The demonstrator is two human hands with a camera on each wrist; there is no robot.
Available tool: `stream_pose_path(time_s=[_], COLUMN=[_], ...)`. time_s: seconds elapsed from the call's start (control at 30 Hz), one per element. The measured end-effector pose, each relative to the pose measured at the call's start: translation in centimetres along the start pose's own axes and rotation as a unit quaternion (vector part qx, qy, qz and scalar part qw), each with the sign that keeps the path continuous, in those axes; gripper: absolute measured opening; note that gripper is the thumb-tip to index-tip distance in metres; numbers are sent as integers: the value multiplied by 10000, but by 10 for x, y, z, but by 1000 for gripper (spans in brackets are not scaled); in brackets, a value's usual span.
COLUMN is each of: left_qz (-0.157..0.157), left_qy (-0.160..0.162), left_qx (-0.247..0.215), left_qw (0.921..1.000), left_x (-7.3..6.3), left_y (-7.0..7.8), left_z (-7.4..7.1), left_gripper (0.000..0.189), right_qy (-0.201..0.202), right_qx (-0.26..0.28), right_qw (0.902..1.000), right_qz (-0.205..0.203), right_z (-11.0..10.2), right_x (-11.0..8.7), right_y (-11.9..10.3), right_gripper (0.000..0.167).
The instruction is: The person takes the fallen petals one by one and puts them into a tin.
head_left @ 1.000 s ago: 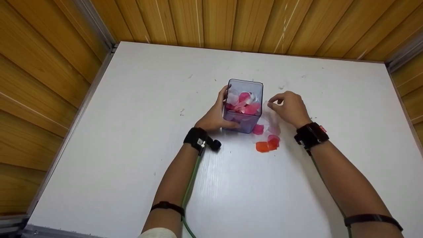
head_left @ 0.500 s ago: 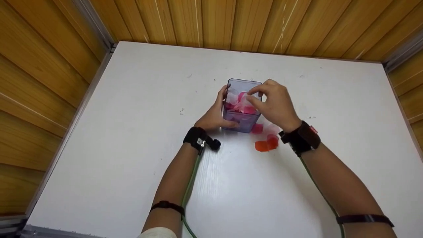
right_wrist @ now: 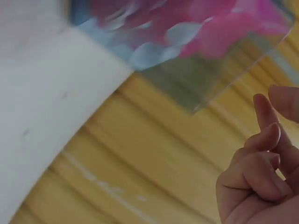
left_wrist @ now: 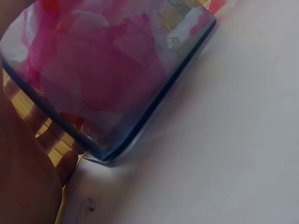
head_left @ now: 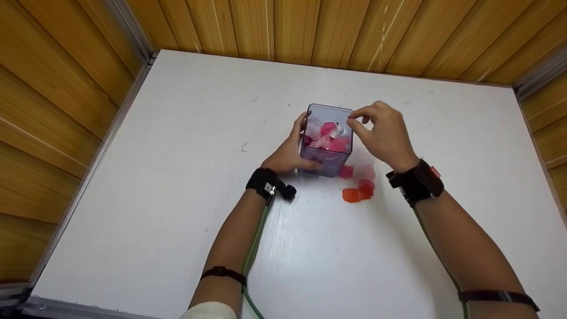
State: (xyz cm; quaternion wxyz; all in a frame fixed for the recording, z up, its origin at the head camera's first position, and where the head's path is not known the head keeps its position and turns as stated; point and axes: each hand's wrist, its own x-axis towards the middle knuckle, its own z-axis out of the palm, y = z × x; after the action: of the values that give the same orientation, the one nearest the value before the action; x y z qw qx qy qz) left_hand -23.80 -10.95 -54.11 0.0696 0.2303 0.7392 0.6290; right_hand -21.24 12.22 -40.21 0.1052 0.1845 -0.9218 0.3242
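A clear bluish plastic box (head_left: 328,165) stands near the table's middle, its open top showing pink and white artificial petals (head_left: 328,129). My left hand (head_left: 285,153) grips its left side, thumb across the front and fingers behind. In the left wrist view the petals (left_wrist: 103,65) press against the box wall. My right hand (head_left: 385,130) hovers at the box's upper right rim, thumb and index finger slightly apart with nothing visible between them. In the right wrist view the other fingers (right_wrist: 254,172) are loosely bent beside the box (right_wrist: 191,88).
Beside the box's lower right lie loose petals: a pink one (head_left: 346,172), a pale pink one (head_left: 364,172), a red one (head_left: 366,189) and an orange one (head_left: 351,195). Wood-look panels (head_left: 292,31) wall the white table (head_left: 199,133) at the back and sides.
My right hand came from beside the box to over its opening with a pale petal, let it go, and drew back right to the rim. My left hand keeps its grip on the box.
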Motion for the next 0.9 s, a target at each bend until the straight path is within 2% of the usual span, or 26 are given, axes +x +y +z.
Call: stream_pose_path(time_s=[0.07,0.17,0.3,0.43,0.67,0.77,0.9], left_qz=[-5,-7,-29,-105,-84,-104,-138], left_qy=[-25,-29,-25,1,-43,-32,-10], left_qx=[-6,-17,15,27,14,-5,-10], left_qw=[10000,10000,10000,9999,10000,9999,9999], left_x=[1,0,0,-2,-4,-3,-3], left_y=[0,0,-1,-1,-3,-1,2], left_z=[0,1,0,0,4,4,2], left_gripper=[137,137,138,138,136,137,138], right_qy=[-105,-501,-1053,-1369,-1580,-1446,-1019], right_qx=[-89,-300,-494,-400,-139,-153,-163], right_qw=[9995,9957,9856,9768,9713,9760,9862], right_qz=[268,723,1231,1600,1771,1620,1296], right_z=[-5,-7,1,15,27,22,5], right_x=[-3,-11,-21,-24,-24,-22,-18], right_y=[18,47,81,100,105,99,85], right_gripper=[18,22,25,28,22,21,23])
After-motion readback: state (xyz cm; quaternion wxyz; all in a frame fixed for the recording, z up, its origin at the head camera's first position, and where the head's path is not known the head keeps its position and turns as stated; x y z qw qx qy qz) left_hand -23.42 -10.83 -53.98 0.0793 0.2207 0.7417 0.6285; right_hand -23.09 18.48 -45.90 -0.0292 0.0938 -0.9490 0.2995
